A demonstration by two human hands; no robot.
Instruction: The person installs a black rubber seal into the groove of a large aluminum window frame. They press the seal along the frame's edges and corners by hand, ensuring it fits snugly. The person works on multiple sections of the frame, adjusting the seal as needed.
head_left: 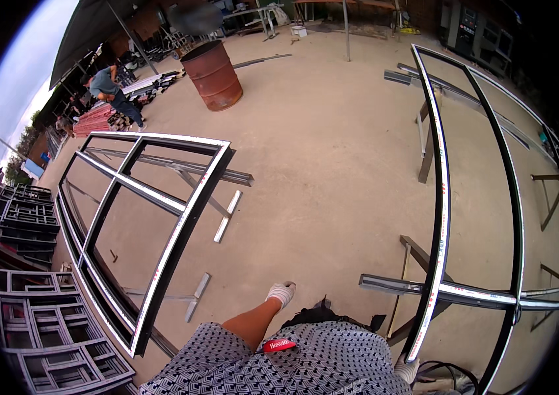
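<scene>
My left hand [282, 293], in a white glove, hangs over the bare floor in front of me. Its fingers are loosely curled, with nothing visible in them. By my right side, my gloved right hand [407, 368] is at the near end of a long metal window frame [442, 217]; its fingers appear closed round that end, though my shirt partly hides them. The frame has white protective film on its faces and lies across metal trestles [398, 284]. To my left, a second large frame [184, 227] with crossbars rests on similar supports.
A rusty red drum [212, 76] stands on the floor ahead. Beyond it, at the far left, a person [116, 95] bends near stacked metal bars [95, 120]. Finished-looking frames [55, 329] are piled at the lower left. A dark hose [451, 368] lies by my right hand.
</scene>
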